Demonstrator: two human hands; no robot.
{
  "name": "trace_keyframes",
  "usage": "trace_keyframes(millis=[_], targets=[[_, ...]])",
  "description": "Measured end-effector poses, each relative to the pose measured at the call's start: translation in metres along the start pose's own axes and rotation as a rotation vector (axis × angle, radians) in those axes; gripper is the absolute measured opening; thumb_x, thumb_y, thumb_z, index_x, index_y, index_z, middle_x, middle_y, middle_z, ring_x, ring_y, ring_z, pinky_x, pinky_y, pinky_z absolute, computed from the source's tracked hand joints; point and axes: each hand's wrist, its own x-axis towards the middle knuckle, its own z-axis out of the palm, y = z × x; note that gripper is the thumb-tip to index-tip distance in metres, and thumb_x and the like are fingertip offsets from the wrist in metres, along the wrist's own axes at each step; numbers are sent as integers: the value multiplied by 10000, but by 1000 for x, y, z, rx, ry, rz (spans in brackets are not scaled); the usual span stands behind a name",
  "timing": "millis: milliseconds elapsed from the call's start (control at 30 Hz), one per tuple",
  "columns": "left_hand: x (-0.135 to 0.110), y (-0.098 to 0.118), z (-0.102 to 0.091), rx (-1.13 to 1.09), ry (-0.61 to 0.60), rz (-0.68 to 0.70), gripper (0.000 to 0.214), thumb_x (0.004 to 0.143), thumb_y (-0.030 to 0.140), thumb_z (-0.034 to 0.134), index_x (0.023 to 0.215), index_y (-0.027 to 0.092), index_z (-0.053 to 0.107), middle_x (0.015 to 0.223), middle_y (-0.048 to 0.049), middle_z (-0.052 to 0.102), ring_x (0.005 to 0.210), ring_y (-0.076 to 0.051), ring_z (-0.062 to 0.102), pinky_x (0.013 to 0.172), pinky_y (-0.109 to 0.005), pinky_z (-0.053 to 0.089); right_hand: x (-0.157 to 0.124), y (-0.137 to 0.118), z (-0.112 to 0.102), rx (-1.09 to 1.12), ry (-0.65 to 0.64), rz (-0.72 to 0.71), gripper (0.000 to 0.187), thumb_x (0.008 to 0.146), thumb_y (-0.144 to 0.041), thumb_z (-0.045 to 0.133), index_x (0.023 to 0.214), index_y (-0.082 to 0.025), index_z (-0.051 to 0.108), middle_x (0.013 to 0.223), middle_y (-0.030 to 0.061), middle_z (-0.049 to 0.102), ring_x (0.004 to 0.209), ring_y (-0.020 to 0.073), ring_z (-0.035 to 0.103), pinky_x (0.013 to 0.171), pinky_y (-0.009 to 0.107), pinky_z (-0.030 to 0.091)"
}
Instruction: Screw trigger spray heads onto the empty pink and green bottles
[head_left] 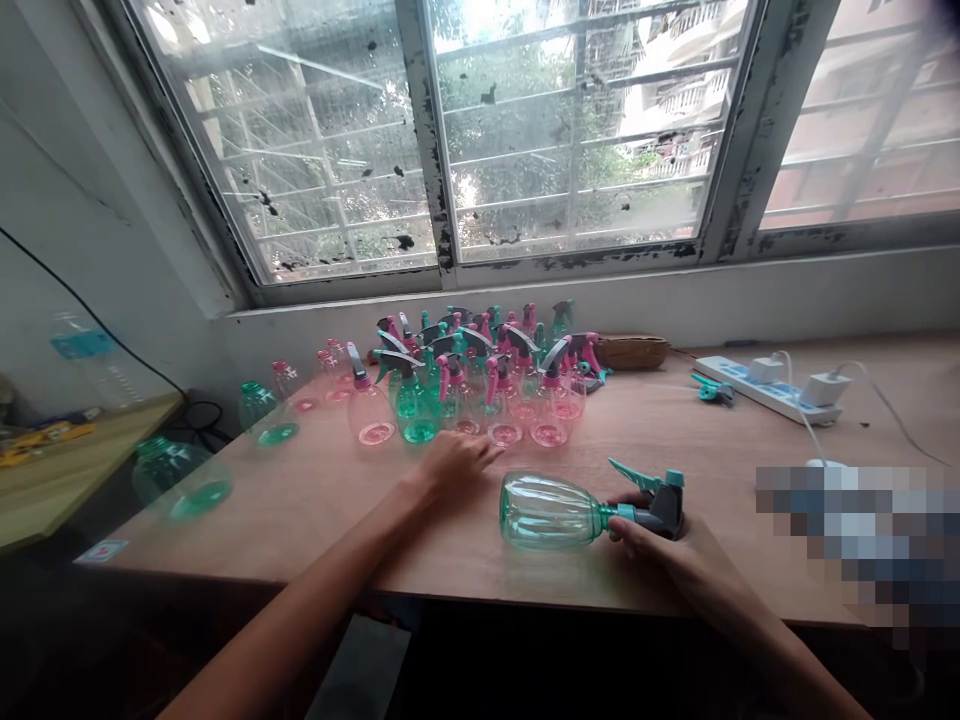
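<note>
A clear green spray bottle point(551, 511) lies on its side near the front of the wooden table point(675, 440), its grey and teal trigger head point(660, 495) pointing right. My right hand point(660, 550) is closed around that head and neck. My left hand point(450, 465) rests flat on the table with fingers stretched out, holding nothing, just in front of a cluster of several upright pink and green spray bottles point(480, 385).
Several capless bottles point(266, 412) stand at the table's left, one point(180, 480) near the corner. A loose teal trigger head point(712, 390) and a white power strip point(772, 388) with chargers lie at the right. A blurred patch covers the right front. Windows rise behind.
</note>
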Motion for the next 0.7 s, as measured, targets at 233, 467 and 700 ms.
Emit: trace_keyframes(millis=[233, 467, 700], targets=[[23, 28, 8, -145, 2, -16, 318, 992, 314, 633, 1270, 162, 609, 1271, -105, 645, 1064, -251, 675, 895, -455, 584, 1, 5, -1, -2, -13, 10, 419, 825, -523, 761, 1052, -179, 686, 586, -43, 599, 568, 176, 539, 584, 300, 404], [18, 39, -9, -429, -51, 43, 277, 995, 336, 628, 1204, 154, 640, 1193, -90, 679, 1002, -230, 691, 864, -427, 590, 1, 4, -1, -54, -23, 4, 423, 828, -515, 764, 1066, -174, 687, 579, -36, 621, 601, 190, 572, 628, 321, 416], [-30, 47, -29, -817, -110, 49, 847, 1035, 631, 62, 1184, 54, 664, 1063, -177, 752, 850, -242, 736, 691, -325, 587, 0, 6, 0, 16, 5, 7, 464, 813, -519, 786, 1095, -165, 681, 599, -34, 615, 584, 172, 552, 574, 299, 408]])
